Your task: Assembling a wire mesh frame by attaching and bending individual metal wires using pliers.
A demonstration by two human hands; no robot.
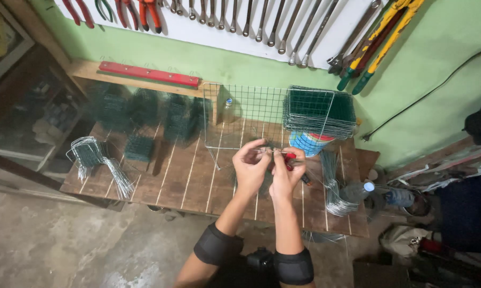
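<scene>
Over the middle of a wooden workbench [187, 176], my left hand [249, 166] pinches a thin wire [267, 151] at the lower edge of an upright wire mesh panel [240, 114]. My right hand [287, 173] is closed around a red-handled tool [290, 157] pressed against the same wire, touching the left hand. Both forearms wear black bands. The tool's tip is hidden by my fingers.
A stack of green mesh panels [319, 112] sits on a blue container [307, 143] at the back right. Bent wire bundles lie at left [99, 162] and right [333, 184]. Green mesh boxes [139, 112] line the back. Wrenches and pliers hang on the wall [261, 21]. A plastic bottle [392, 196] lies at right.
</scene>
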